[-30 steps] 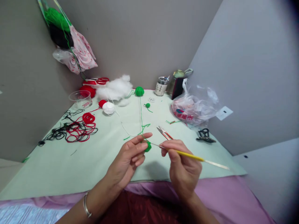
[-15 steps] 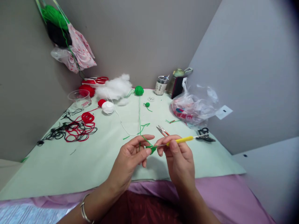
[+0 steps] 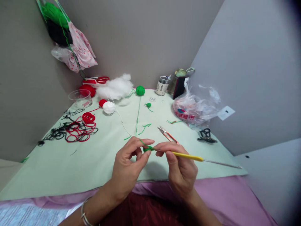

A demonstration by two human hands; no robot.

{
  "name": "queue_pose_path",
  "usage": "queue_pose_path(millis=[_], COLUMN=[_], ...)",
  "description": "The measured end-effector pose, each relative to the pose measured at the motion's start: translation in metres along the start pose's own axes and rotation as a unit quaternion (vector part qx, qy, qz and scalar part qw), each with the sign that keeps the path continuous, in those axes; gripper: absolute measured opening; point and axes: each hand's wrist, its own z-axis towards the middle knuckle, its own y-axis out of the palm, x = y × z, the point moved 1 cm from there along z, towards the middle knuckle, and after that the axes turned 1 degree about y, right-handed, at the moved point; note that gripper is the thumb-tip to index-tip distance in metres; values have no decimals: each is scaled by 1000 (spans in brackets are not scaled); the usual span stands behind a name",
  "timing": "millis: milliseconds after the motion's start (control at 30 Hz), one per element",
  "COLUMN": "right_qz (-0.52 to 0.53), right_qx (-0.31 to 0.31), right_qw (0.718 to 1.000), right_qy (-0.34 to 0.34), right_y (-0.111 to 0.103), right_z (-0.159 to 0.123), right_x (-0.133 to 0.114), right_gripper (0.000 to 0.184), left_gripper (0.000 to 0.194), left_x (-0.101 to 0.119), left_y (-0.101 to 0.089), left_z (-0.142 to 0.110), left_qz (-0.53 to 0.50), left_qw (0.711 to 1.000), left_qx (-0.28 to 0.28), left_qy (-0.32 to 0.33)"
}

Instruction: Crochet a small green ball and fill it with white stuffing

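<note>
Now that yellow-handled crochet hook (image 3: 191, 156) has tipped rear-down (was up) | L hand (image 3: 125, 166) pinching grn crochet piece (image 3: 147, 149) | R hand (image 3: 183, 171) pinching hook | stitching prob. underway

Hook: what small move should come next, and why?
I'd probably have the right hand catch the green yarn with the hook: one end meets the green piece, pinched by the left hand, and the yarn runs close by.

hook handle (image 3: 189, 156): yellow; crochet piece (image 3: 148, 148): green; hanging bag (image 3: 82, 47): pink, red-spotted; tabletop (image 3: 82, 169): pale green
</note>
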Motion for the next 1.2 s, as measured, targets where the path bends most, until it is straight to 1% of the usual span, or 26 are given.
queue_pose_path(millis=[33,67,100,133,167,200,233,267,300,367,433,467,533,600,667,733,800,900,967,1000,1067,1133,1200], right_qz=[-30,-67,-108,-147,-172,-176,-158,-118,-66,51,134,153,153,125,97,89,125,228,281,298,306,271,220], right_qx=[-6,-9,-9,-5,6,16,28,40,48,84,88,78,53,44,40,30,33,60,61,58,49,44,45], right_qw=[999,996,989,981,975,974,979,987,995,995,984,981,982,986,991,993,988,960,938,930,928,944,961], right_qy=[-30,-64,-99,-127,-143,-143,-128,-98,-57,27,78,91,103,100,82,65,81,154,194,206,207,185,163], right_y=[2,3,5,7,8,8,8,7,6,4,4,5,7,9,8,6,3,-1,0,1,5,8,10], right_z=[-2,-4,-7,-10,-12,-14,-14,-13,-11,-5,1,4,7,7,5,3,3,8,10,11,10,7,4], right_x=[1,3,5,7,8,9,10,9,9,7,5,4,3,3,2,2,5,10,13,14,15,15,14], right_gripper=[26,27,30,33,37,39,38,35,32,26,23,21,20,20,20,19,18,20,23,23,22,19,17], left_gripper=[19,21,25,33,42,49,54,54,52,45,43,43,44,47,55,65,66,51,43,42,43,45,44], left_x=[0,0,0,-1,-2,-2,-2,-1,-1,1,2,3,3,2,2,2,2,1,0,0,-2,-3,-5], left_y=[1,2,3,4,4,4,3,2,0,-2,-2,-1,2,4,5,4,2,-2,-2,-2,0,3,4], left_z=[-1,-2,-2,-2,-1,0,1,3,5,9,9,9,7,5,5,6,8,9,9,9,7,6,5], left_qz=[-4,-22,-56,-104,-159,-213,-258,-291,-310,-319,-306,-295,-270,-249,-243,-254,-279,-328,-347,-345,-321,-276,-236], left_qw=[1000,1000,997,990,975,954,932,916,906,907,917,924,935,944,948,942,925,888,877,881,903,931,948], left_qx=[7,5,-7,-28,-56,-83,-103,-112,-112,-96,-93,-97,-102,-94,-82,-84,-106,-159,-172,-167,-145,-125,-114], left_qy=[4,-10,-43,-90,-144,-194,-231,-254,-264,-258,-237,-225,-205,-193,-190,-204,-236,-281,-286,-279,-246,-204,-179])
